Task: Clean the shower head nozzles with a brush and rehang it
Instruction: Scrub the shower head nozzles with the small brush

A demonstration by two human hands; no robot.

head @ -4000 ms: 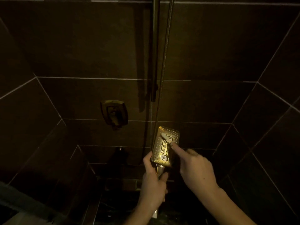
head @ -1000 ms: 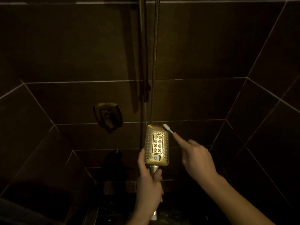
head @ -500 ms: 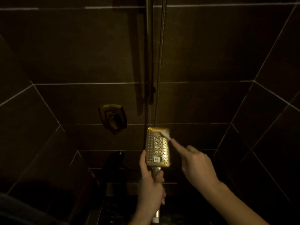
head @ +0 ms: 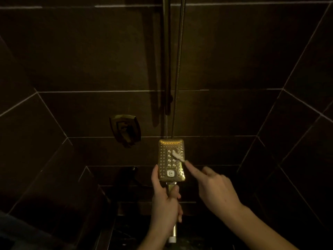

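A rectangular gold shower head (head: 164, 159) stands upright at centre, its nozzle face toward me. My left hand (head: 164, 206) grips its handle just below the head, thumb along the head's left edge. My right hand (head: 214, 190) holds a small white brush (head: 177, 156), index finger stretched along the brush handle. The bristles lie on the upper right of the nozzle face, beside the inner block of larger nozzles. A white button (head: 170, 173) sits low on the face.
A vertical slide rail (head: 166, 56) and the metal hose (head: 178, 69) run down the dark tiled wall behind the head. A gold wall valve (head: 125, 129) is mounted to the left. A dark spout (head: 132, 173) shows below it. The shower is dimly lit.
The brush has come from off the head's upper right corner onto the face and slid downward. The shower head has stayed upright in my left hand.
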